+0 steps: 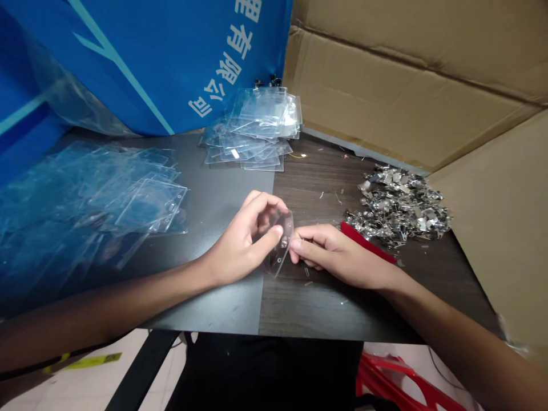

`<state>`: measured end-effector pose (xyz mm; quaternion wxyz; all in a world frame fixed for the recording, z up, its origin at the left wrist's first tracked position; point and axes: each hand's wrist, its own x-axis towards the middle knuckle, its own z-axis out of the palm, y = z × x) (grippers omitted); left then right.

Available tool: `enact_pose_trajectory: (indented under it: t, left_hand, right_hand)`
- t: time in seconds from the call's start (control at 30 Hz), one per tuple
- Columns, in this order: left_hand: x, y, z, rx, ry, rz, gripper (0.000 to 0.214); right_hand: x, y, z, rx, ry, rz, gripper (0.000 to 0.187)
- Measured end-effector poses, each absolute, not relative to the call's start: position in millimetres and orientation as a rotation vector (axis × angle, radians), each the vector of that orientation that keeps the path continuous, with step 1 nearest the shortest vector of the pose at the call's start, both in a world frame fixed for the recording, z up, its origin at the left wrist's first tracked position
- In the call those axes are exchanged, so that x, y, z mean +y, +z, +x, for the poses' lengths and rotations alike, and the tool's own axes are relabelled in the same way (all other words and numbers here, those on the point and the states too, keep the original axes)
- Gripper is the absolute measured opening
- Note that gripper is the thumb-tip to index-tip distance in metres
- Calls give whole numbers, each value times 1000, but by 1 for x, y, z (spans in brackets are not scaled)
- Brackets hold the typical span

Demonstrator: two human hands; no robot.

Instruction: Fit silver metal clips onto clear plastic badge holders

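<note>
My left hand [244, 240] is curled around a clear plastic badge sleeve [282, 248], thumb and fingers pinching its upper edge just above the dark table [240, 308]. My right hand [331, 254] meets it from the right, with its fingertips pressed against a small metal clip [284, 242] at the sleeve's edge. Both hands are closed, close together at the table's middle.
A heap of shiny metal clips [398, 205] lies at the right with a red object [363, 241] beside it. More clear sleeves are piled at the back [257, 128] and spread on the left [107, 200]. Cardboard sheets [406, 85] and a blue bag [149, 57] wall the table.
</note>
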<state>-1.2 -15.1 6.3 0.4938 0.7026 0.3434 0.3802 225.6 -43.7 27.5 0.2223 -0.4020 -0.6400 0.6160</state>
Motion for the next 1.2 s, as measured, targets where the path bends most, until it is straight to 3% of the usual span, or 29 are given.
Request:
enact_pose_trajectory:
  t: [0.2,0.83,1.0,1.2]
  left_hand:
    - [-12,7,-10,810,822,1808,36]
    - [-14,7,-2,979,920,1889,35]
    - [-6,9,-7,851,857,1712,39]
    - [5,16,-13,801,787,951,52]
  right_hand:
    - [-47,36,231,-1781,1777,-1037,25]
    - [-48,33,223,-2105,1150,-1077,30]
    - [-46,33,221,-2077,1074,-1086,30]
    - [-46,33,222,-2005,1015,-1163,31]
